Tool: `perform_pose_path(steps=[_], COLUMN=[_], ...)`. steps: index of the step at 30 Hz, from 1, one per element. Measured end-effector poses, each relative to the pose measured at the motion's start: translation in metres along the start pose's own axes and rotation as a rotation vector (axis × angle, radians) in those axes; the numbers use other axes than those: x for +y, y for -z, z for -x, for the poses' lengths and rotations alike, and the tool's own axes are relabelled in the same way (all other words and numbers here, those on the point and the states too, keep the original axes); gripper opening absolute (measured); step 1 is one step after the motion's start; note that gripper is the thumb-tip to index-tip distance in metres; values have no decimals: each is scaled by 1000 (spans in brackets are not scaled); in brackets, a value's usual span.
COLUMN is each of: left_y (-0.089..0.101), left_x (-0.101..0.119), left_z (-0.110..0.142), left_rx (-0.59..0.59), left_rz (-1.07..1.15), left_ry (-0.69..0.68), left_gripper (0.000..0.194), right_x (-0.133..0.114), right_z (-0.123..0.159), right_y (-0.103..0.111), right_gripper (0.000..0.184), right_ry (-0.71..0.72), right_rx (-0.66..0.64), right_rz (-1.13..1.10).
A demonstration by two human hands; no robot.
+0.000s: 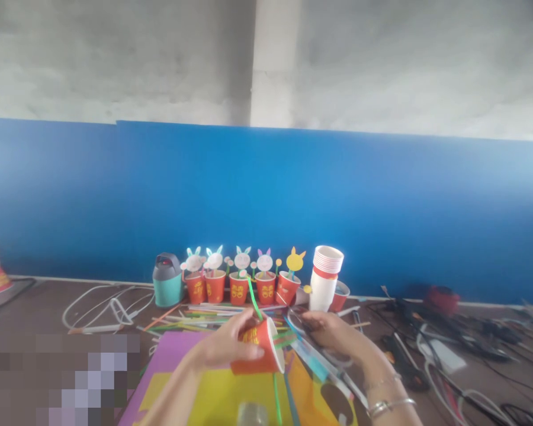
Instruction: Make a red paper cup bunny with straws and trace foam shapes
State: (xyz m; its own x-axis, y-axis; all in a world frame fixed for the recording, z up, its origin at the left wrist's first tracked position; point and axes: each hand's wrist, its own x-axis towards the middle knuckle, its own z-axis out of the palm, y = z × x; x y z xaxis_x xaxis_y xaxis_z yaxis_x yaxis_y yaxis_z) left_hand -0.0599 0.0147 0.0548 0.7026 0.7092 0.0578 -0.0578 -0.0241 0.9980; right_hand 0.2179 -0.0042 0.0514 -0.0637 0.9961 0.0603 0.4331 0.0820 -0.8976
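Note:
My left hand (231, 343) is closed around a red paper cup (253, 352) with yellow lettering, tipped so its white-rimmed mouth faces right. A bright green straw (253, 296) rises above the cup, and another green length (277, 399) shows below it. Greenish strips show at the cup's mouth. To the right, my right hand (322, 328) is closed on what looks like a pair of scissors (296, 316), blurred and partly covered by the fingers. Yellow paper (222, 396) and purple paper (173, 349) lie under the hands.
Several red cups with paper animal heads (238, 290) line the back, by a blue panel (266, 195). A stack of white paper cups (323, 287) stands right of them, a teal container (167, 287) left. Loose straws (190, 319) lie in front; tangled cables (471, 337) cover the right.

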Motion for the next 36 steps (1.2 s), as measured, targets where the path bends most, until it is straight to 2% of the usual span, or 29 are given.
perform_pose_path(steps=[2, 4, 8, 12, 20, 25, 32, 36], left_y=[2, 3, 4, 6, 4, 6, 7, 7], left_x=[5, 10, 15, 11, 8, 7, 11, 13], left_z=[4, 7, 8, 4, 2, 3, 4, 4], left_rx=[-93, -188, -320, -430, -476, -475, -494, -518], left_rz=[-9, -23, -70, -131, -102, -103, -118, -149], left_ry=[6, 26, 49, 51, 171, 181, 222, 201], left_gripper=[54, 56, 62, 69, 75, 76, 75, 72], right_x=[-12, -19, -18, -18, -19, -13, -15, -16], right_z=[5, 8, 9, 6, 3, 1, 4, 7], right_y=[-3, -7, -16, -21, -21, -18, -10, -7], right_gripper=[21, 20, 28, 32, 30, 36, 32, 30], right_ry=[16, 0, -56, -135, -114, -122, -99, -62], right_rx=[-137, -218, -373, -391, -445, -439, -413, -479], right_rz=[-126, -197, -256, -242, -211, -182, -27, -60])
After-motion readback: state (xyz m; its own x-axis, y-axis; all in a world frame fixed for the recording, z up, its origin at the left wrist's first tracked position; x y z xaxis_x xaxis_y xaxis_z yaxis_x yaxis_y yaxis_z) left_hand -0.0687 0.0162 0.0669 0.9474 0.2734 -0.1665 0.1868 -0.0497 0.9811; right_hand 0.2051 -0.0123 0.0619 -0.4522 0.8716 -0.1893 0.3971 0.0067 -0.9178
